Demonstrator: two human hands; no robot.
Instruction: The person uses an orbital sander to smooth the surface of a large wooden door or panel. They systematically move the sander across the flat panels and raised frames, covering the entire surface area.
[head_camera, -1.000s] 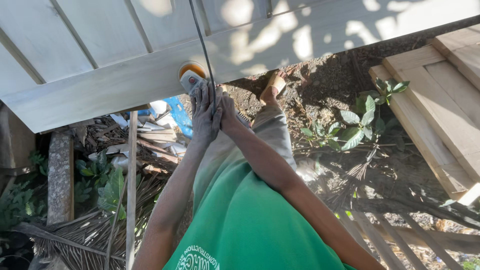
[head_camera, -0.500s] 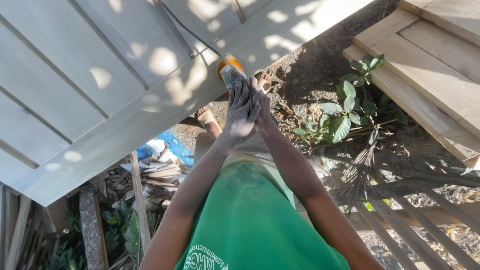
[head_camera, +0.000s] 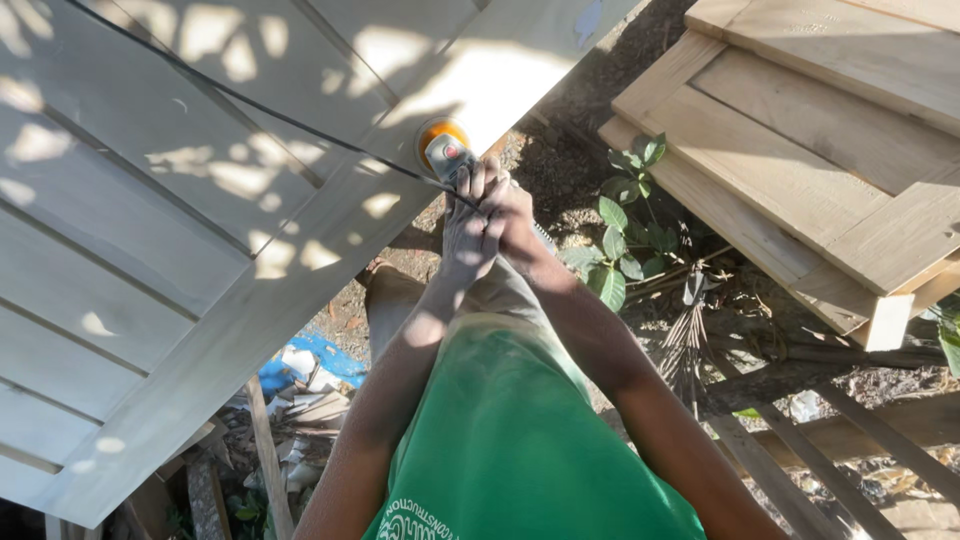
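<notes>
Both hands clasp a small power sander (head_camera: 446, 150) with an orange disc, pressed on the edge rail of a large pale wooden panel door (head_camera: 170, 250). My left hand (head_camera: 466, 232) wraps the tool's body from the left. My right hand (head_camera: 512, 205) grips it from the right, fingers over the left hand. A black power cord (head_camera: 250, 100) runs from the tool up across the door to the upper left. I wear a green shirt (head_camera: 500, 450).
A second bare wooden panel door (head_camera: 820, 150) lies at the upper right on timber supports. Leafy plants (head_camera: 625, 240) grow in the dirt between the doors. Wood scraps and a blue sheet (head_camera: 310, 365) lie under the left door. Slats (head_camera: 800, 470) lie at lower right.
The view has shifted, so the door now fills the left side. The sander and both hands have moved along the door's edge rail, staying clasped on the tool.
</notes>
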